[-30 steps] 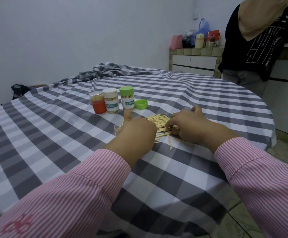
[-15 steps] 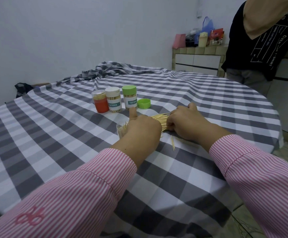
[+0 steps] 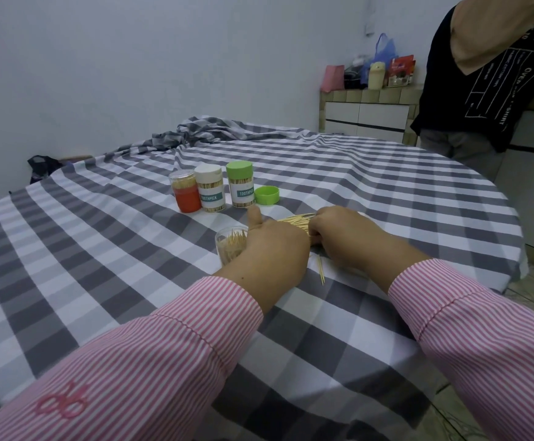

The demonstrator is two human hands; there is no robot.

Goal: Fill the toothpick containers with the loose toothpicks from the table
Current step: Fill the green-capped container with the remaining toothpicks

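An open clear toothpick container (image 3: 230, 245) stands partly filled on the checked tablecloth (image 3: 106, 249). My left hand (image 3: 272, 249) holds it from the right, thumb pointing up. A pile of loose toothpicks (image 3: 295, 221) lies just behind and between my hands. My right hand (image 3: 342, 237) rests on the pile with its fingers curled over the sticks. A couple of stray toothpicks (image 3: 321, 269) lie in front of it. Behind stand three containers: an orange one (image 3: 186, 195), a white-capped one (image 3: 210, 192) and a green-capped one (image 3: 240, 188). A loose green cap (image 3: 267, 195) lies beside them.
Another person (image 3: 488, 78) in a dark shirt stands at the table's far right edge. A tiled counter (image 3: 367, 106) with bags and jars is behind. Bunched cloth (image 3: 195, 132) lies at the table's far side. The table edge drops off at the right.
My right hand has drawn in toward the left over the toothpick pile, covering more of it. The left hand stays on the open container, which shows more clearly now.
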